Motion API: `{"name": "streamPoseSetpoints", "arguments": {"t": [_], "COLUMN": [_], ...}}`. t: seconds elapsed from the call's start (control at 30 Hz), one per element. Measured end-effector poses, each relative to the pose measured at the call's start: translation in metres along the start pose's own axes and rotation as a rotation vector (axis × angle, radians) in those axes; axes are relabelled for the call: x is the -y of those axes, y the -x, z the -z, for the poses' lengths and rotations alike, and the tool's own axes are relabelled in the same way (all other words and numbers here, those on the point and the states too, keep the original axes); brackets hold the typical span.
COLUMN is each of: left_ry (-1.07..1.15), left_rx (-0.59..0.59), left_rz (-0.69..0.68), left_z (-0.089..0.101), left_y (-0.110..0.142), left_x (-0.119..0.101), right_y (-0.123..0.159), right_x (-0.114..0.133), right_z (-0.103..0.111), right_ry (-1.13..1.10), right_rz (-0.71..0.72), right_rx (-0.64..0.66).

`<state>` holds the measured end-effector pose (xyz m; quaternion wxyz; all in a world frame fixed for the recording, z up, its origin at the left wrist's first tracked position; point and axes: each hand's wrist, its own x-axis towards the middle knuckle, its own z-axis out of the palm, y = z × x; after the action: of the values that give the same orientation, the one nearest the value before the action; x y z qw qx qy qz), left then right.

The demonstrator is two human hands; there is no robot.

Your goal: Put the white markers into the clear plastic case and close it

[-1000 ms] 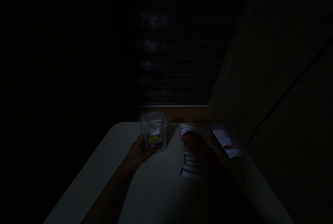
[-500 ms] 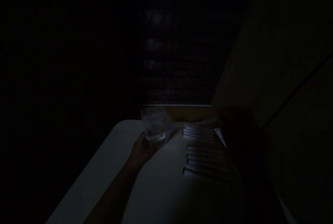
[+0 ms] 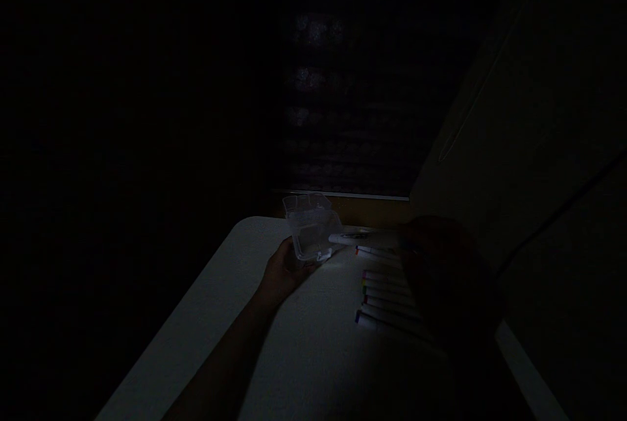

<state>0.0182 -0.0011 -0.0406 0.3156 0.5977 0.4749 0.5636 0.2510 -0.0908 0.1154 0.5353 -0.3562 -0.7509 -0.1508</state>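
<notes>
Pointing left, nearly level: held marker [image 3: 350,238]

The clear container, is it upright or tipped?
Tipped. The left hand holds the container with its mouth turned toward the camera; little of its front shows below.

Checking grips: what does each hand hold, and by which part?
Left hand: clear container, by its lower part. Right hand: white marker, by its right end.

Left hand [image 3: 280,275] cupped, forearm [image 3: 230,346] slanting inward; right hand [image 3: 434,248] gripping (mostly lost in dark).
</notes>
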Motion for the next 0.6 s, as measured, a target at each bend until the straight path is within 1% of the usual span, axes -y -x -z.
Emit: {"name": "streamPoseSetpoints", "arguments": {"t": [0.2, 0.3, 0.43, 0.6], "left_ry": [-0.157, -0.204, -0.246, -0.298], "left_rx": [-0.040, -0.071, -0.107, -0.102], "left_rz": [-0.092, -0.113, -0.134, -0.149], "left_z": [0.003, 0.004, 0.004, 0.005], "left_y": [0.000, 0.000, 0.000, -0.001], "left_x": [0.009, 0.012, 0.015, 0.015], "right_y": [-0.001, 0.002, 0.010, 0.013], "right_x": [-0.006, -0.015, -0.028, -0.035], "right_z": [-0.018, -0.026, -0.036, -0.045], "right_ry": [-0.107, -0.125, -0.106, -0.121], "right_rz": [0.060, 0.062, -0.001, -0.090], "right_rx": [0.209, 0.355, 0.542, 0.641]}}
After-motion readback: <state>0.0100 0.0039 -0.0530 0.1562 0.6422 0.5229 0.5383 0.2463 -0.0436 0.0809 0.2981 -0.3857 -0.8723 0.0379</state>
